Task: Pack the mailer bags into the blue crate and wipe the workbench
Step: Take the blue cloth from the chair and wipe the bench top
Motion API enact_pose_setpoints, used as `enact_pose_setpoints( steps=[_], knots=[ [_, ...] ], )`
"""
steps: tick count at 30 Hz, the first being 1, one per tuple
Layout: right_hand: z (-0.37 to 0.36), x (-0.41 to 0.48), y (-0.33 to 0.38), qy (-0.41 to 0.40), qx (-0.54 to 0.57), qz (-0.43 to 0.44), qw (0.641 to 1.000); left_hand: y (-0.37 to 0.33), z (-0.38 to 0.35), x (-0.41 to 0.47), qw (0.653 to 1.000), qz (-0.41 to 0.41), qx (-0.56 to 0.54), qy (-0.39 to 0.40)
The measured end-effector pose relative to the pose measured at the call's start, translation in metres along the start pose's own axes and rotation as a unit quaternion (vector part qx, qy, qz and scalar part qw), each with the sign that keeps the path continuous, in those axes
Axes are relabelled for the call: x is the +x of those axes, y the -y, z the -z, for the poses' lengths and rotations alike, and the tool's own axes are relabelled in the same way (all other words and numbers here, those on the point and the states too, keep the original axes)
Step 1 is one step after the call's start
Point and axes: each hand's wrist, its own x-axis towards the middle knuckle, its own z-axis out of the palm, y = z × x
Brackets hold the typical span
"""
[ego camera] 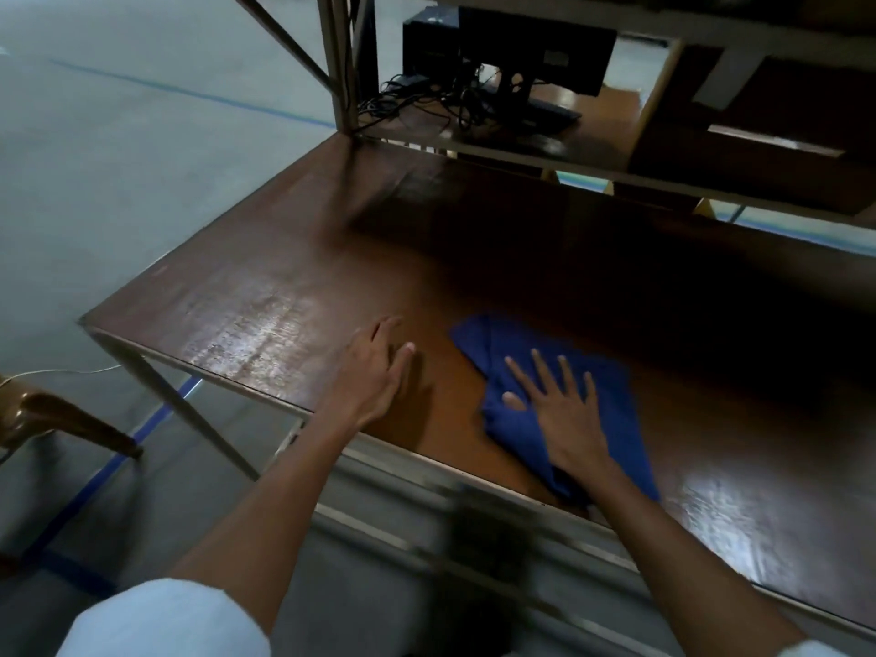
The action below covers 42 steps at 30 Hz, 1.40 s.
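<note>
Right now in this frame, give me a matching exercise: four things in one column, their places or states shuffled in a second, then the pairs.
1 dark blue wiping cloth
2 left hand
3 black computer monitor
4 brown moulded chair

a on the floor left of the brown wooden workbench
b behind the metal shelf frame
c flat under the right hand
d open, left of the cloth

Pairs: 1-c, 2-d, 3-b, 4-a.

Glossy wood workbench point(265, 296) — soft blue cloth point(611, 395).
</note>
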Motion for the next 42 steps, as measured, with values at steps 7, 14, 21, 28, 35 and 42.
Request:
enact_pose_setpoints(
  steps=[7, 14, 21, 28, 35, 42],
  knots=[
    [0.004, -0.033, -0.037, 0.010, 0.009, 0.082, 0.997, 0.003, -0.037, -0.009, 0.989, -0.032, 0.131, 0.052],
    [0.006, -0.016, -0.037, 0.007, 0.014, 0.077, 0.997, 0.001, -0.040, -0.007, 0.986, -0.020, 0.156, 0.046],
    [0.002, 0.032, -0.074, 0.011, 0.050, 0.049, 0.998, -0.003, -0.041, -0.007, 0.982, -0.016, 0.186, 0.039],
    [0.001, 0.007, -0.081, 0.007, 0.025, 0.239, 0.971, -0.003, -0.038, -0.005, 0.982, -0.008, 0.185, 0.046],
    [0.010, 0.103, -0.130, 0.010, 0.057, 0.101, 0.993, -0.053, -0.079, 0.025, 0.983, 0.002, 0.184, 0.006],
    [0.012, 0.175, -0.190, 0.029, 0.070, 0.026, 0.997, -0.092, -0.133, 0.088, 0.987, 0.008, 0.157, 0.026]
  ],
)
